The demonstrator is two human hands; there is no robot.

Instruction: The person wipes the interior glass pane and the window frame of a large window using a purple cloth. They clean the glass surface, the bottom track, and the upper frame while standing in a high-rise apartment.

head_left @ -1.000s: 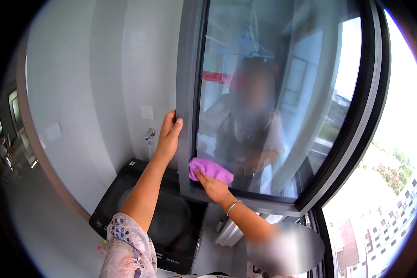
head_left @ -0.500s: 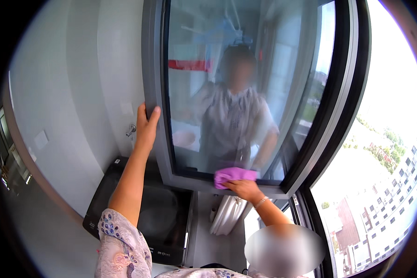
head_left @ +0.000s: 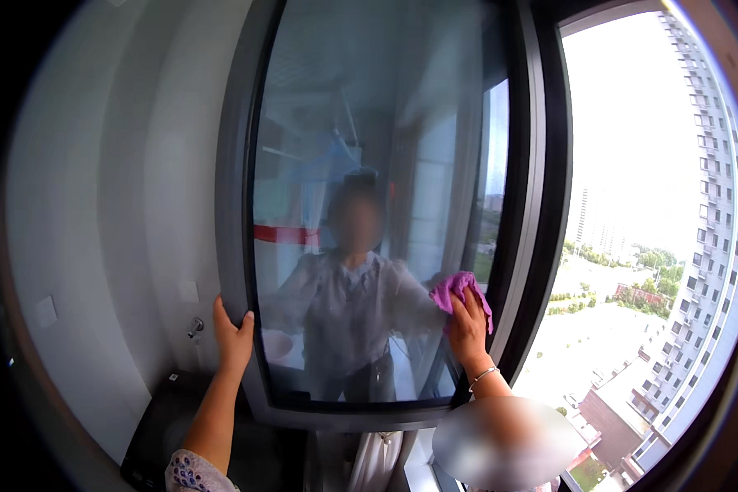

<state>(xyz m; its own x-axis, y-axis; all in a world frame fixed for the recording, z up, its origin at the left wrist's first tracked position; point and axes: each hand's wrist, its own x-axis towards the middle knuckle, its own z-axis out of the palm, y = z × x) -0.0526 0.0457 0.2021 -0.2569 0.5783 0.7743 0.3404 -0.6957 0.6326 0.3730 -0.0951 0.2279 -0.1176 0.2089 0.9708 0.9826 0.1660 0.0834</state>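
Our right hand [head_left: 467, 332] has its grip on the soft, crumpled purple cloth [head_left: 448, 289], pressed under the fingers at the lower right of the tall, reflective glass pane [head_left: 328, 98], next to its black border [head_left: 517, 180]. Our left hand [head_left: 235, 338] has its grip closed on the left edge of the grey metal frame [head_left: 236, 189] — good bracing, b/c the pane may swing if pushed. For an even wipe, we'd go w/ light pressure, overlapping strokes & cloth edge tucked along the border — no bare fingertips on glass.

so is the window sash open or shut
Open: the window sash stands swung into the room, partly hiding the washing machine, left hand on its free edge.
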